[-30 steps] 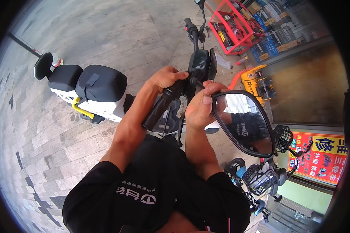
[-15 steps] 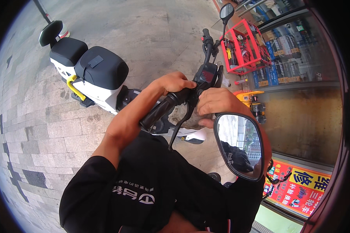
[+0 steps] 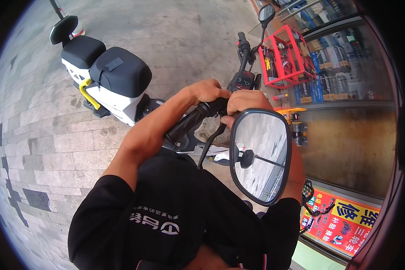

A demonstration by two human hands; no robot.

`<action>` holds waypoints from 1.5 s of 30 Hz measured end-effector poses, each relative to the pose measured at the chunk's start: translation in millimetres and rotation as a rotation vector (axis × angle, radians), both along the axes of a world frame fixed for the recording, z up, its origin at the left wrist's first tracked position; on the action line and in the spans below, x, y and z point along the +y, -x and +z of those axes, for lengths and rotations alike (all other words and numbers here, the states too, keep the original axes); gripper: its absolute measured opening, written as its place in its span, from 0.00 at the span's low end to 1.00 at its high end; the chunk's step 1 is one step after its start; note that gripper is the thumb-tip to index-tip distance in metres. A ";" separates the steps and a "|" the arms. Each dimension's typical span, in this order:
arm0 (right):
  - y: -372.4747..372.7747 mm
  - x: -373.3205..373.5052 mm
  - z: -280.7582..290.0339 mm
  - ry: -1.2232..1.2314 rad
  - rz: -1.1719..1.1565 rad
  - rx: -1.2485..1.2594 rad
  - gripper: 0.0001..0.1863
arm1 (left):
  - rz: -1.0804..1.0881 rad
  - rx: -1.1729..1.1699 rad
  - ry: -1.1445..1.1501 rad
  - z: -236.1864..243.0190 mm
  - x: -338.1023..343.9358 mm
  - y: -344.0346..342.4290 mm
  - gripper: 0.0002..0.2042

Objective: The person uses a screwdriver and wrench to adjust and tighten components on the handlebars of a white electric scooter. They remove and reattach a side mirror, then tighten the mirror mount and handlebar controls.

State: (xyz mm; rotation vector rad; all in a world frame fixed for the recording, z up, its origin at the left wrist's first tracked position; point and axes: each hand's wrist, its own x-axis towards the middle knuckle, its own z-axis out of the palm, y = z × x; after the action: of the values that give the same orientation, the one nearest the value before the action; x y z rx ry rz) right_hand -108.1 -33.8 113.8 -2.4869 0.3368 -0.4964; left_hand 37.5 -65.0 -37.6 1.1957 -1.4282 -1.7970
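Ahead of me is the handlebar of a scooter, its black grip [image 3: 191, 122] pointing toward me and its brake lever [image 3: 208, 146] below. My left hand [image 3: 211, 91] reaches over the grip, fingers curled and pressed together at the bar's inner end. Right beside it, my right hand [image 3: 248, 100] is closed with its thumb tucked under, near the bar clamp; what both hands' fingers pinch is hidden. A large black-rimmed mirror [image 3: 262, 157] stands in front of my right forearm, its stem out of sight. Beyond my hands sits the dashboard [image 3: 245, 81].
A white scooter with a black seat [image 3: 120, 72] and yellow bar [image 3: 88, 94] stands at left. The far mirror [image 3: 266, 14] rises at the handlebar's other end. A red tool rack [image 3: 285, 56] stands before shelves of boxes [image 3: 330, 58]; a red and yellow sign [image 3: 339, 220] is lower right.
The near mirror has moved left and up and turned, so its reflection differs. My right hand has come up and left, closer to my left hand, which shifted slightly. The view has moved a little.
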 end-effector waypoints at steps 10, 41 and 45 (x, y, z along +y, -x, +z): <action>-3.8 -15.0 11.4 -0.309 0.092 0.331 0.16 | -0.005 0.032 -0.067 4.5 4.2 -1.0 0.19; -43.4 -18.5 -21.1 -0.359 -0.527 -0.269 0.21 | 0.099 0.142 0.221 -13.6 -1.6 15.2 0.17; -49.9 -29.3 -24.4 -0.398 -0.716 -0.296 0.21 | 0.012 0.061 0.043 -6.5 3.4 7.2 0.20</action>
State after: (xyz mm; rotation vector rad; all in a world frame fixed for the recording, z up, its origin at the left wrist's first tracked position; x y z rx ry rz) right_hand -58.1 -63.1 89.4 -1.8218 1.0956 -0.9579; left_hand 30.3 -61.7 -44.1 1.1167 -1.4152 -1.7704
